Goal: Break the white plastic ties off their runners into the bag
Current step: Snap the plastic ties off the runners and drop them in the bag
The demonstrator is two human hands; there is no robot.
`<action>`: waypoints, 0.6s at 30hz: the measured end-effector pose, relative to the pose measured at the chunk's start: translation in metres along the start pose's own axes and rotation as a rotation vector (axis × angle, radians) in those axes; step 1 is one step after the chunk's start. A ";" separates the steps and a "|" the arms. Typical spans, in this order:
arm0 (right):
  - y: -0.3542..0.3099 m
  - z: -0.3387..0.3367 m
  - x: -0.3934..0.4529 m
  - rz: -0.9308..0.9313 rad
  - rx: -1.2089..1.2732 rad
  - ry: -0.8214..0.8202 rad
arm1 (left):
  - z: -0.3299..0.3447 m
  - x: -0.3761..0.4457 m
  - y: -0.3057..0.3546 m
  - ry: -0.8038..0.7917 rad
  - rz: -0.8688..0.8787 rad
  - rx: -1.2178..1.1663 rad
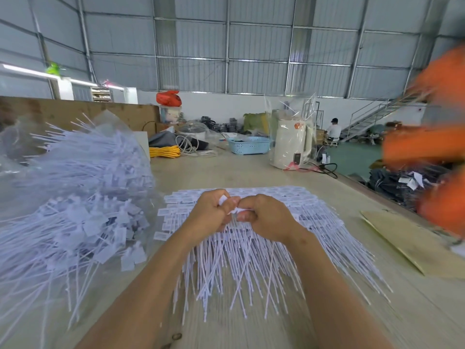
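White plastic: a flat spread of thin white plastic ties with printed tag heads (251,248) covers the pale wooden table (251,172) at centre frame, tails fanning toward the bottom.
Step in hand: I'd say a tie is being snapped off; best done with a short twist right at the head, keeping the tail from tangling its neighbours.
Left hand (214,212): fingers curled, pinching a white tag head at mid-frame.
Right hand (264,217): knuckles up, thumb and fingers clamped on the same small white piece, touching the left.
Forearms: both reach up from the bottom edge, converging.
Bag: the clear plastic bag heaped with loose ties (75,197) sits at left, just beside the spread.
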State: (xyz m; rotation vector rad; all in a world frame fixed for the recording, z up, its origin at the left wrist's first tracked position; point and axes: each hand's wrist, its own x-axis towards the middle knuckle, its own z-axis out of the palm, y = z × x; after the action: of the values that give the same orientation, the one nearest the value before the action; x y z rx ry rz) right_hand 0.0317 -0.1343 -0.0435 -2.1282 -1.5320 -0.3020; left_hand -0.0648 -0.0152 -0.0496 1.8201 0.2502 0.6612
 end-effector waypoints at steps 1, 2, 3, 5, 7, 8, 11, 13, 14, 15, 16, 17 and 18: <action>-0.001 0.001 0.000 -0.010 -0.009 -0.001 | -0.003 -0.001 0.001 -0.034 -0.026 -0.028; -0.001 0.001 0.001 -0.021 -0.029 -0.007 | -0.005 -0.002 0.002 -0.065 -0.049 -0.037; -0.003 0.002 0.002 -0.032 -0.057 -0.016 | -0.006 -0.002 0.002 -0.091 -0.069 -0.037; -0.004 0.005 0.003 -0.046 -0.105 -0.037 | -0.010 -0.002 0.003 -0.144 -0.105 -0.024; 0.002 0.002 0.001 0.000 -0.154 -0.047 | -0.019 -0.003 0.002 -0.234 -0.136 0.027; 0.009 -0.002 -0.002 0.054 -0.182 -0.038 | -0.025 -0.004 0.001 -0.276 -0.151 0.050; 0.031 -0.013 -0.010 0.178 -0.090 0.074 | -0.030 -0.002 -0.008 -0.105 -0.151 -0.120; 0.026 -0.011 -0.007 0.153 0.073 0.211 | -0.023 0.002 -0.013 0.168 -0.126 -0.366; 0.018 -0.008 -0.003 0.122 0.132 0.254 | -0.017 0.002 -0.013 0.244 -0.111 -0.451; 0.009 -0.004 0.001 0.081 0.185 0.271 | -0.011 0.003 -0.013 0.273 -0.097 -0.479; 0.001 0.000 0.005 0.034 0.226 0.274 | -0.004 0.003 -0.014 0.263 -0.088 -0.470; -0.004 0.003 0.007 -0.002 0.255 0.267 | 0.002 0.003 -0.014 0.220 -0.093 -0.449; -0.008 0.006 0.010 -0.018 0.290 0.257 | 0.007 0.001 -0.012 0.159 -0.114 -0.437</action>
State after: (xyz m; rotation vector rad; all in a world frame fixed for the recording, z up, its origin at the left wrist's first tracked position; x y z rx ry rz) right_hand 0.0272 -0.1214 -0.0425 -1.7769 -1.3566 -0.3244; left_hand -0.0586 -0.0160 -0.0618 1.3292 0.2875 0.7179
